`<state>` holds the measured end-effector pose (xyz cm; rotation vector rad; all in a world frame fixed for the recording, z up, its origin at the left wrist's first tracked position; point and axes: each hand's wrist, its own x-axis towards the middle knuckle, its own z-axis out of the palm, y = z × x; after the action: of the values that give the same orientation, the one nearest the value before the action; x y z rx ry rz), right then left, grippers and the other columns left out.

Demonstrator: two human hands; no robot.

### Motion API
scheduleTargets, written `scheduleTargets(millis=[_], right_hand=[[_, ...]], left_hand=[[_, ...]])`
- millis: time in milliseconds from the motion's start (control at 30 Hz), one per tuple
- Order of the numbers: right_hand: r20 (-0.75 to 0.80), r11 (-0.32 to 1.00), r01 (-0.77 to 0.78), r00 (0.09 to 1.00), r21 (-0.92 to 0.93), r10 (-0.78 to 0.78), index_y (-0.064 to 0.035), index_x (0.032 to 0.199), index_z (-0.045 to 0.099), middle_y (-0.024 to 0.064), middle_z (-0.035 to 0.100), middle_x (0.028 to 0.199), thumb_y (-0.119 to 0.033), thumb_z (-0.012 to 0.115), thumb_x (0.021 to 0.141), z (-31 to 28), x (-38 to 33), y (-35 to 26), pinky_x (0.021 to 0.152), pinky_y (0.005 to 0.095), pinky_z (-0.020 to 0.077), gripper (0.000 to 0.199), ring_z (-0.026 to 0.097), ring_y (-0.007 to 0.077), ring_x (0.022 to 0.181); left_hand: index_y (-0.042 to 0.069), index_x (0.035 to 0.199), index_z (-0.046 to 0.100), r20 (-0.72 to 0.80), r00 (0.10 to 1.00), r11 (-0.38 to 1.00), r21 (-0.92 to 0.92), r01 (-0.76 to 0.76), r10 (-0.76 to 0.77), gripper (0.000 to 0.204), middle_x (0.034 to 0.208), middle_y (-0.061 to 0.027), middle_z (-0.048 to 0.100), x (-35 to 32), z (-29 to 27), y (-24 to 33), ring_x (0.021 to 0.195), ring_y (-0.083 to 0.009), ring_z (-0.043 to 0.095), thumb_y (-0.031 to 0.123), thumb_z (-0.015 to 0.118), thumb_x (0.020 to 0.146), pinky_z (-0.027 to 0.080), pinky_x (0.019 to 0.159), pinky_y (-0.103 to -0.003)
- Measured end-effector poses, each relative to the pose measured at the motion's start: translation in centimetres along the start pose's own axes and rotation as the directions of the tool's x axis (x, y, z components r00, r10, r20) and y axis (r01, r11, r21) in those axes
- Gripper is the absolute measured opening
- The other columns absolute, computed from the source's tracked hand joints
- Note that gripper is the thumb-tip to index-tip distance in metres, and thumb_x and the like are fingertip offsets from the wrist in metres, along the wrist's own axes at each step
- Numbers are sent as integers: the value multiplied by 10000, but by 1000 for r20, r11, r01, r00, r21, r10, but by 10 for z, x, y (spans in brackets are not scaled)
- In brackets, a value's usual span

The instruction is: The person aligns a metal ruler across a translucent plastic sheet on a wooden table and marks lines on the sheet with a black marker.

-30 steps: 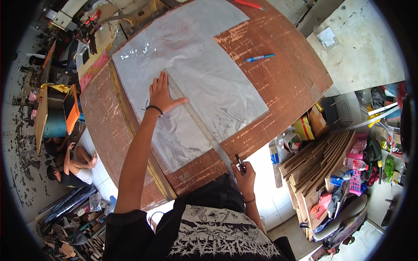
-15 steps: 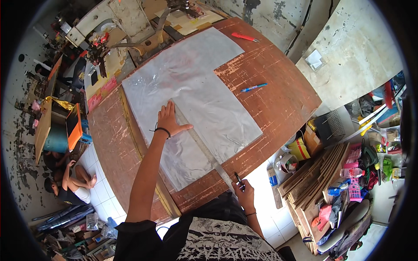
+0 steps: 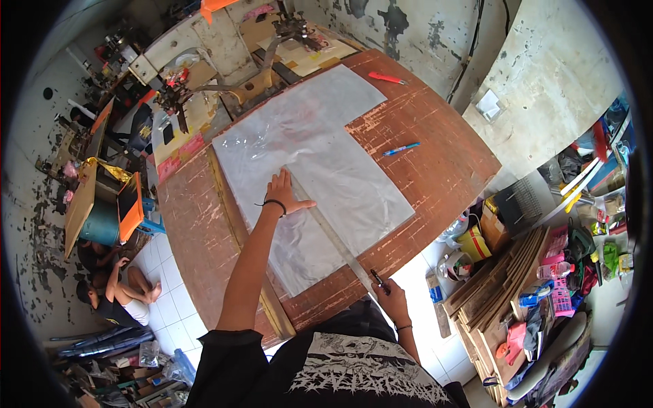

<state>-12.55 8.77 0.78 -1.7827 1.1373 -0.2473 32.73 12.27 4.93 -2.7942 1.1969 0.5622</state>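
A clear, whitish plastic sheet with a stepped corner lies wrinkled on a brown, scuffed tabletop. Across it a long straight metal ruler runs from mid-sheet to past the table's near edge. My left hand presses flat there, thumb stretched over the ruler and the other fingers extended beside its far end. At the ruler's near end, my right hand is closed around a small dark pen-like tool; its exact kind is unclear. Whether that hand also touches the ruler is hard to see.
A red cutter knife and a blue pen lie right of the sheet. A wooden strip runs along the left. Stacked boards stand at the lower right. Another person sits on the floor at left.
The whole view has shifted, with the table sitting slightly lower and to the right. Both hands keep nearly the same places on the sheet and ruler.
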Motion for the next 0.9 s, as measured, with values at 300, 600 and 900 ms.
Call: scheduleTargets(millis=[300, 600, 900], right_hand=[[38, 988, 53, 998, -144, -48, 23, 966, 681, 217, 700, 739, -349, 761, 933, -4, 0, -10, 614, 429, 523, 382, 706, 363, 667], [58, 955, 117, 993, -273, -106, -30, 927, 747, 175, 653, 630, -423, 702, 969, -30, 1, -23, 557, 453, 506, 398, 670, 370, 580], [275, 876, 472, 859, -100, -432, -36, 950, 772, 84, 680, 695, -123, 815, 848, -141, 106, -91, 566, 327, 456, 141, 577, 149, 586]], left_hand=[[-25, 1648, 44, 10, 1000, 1000, -4, 20, -20, 1557, 1739, -194, 54, -1, -4, -5, 1588, -441, 79, 931, 689, 602, 157, 1281, -533], [-18, 1643, 133, -96, 995, 993, -115, 14, -26, 1409, 1729, -177, 123, -4, 4, 0, 1579, -428, 127, 884, 664, 700, 162, 1278, -520], [-30, 1399, 516, -767, 494, 830, -538, -147, -409, 619, 1308, -220, 618, 27, 55, -48, 1234, -355, 575, 448, 627, 1023, 433, 1073, -462]])
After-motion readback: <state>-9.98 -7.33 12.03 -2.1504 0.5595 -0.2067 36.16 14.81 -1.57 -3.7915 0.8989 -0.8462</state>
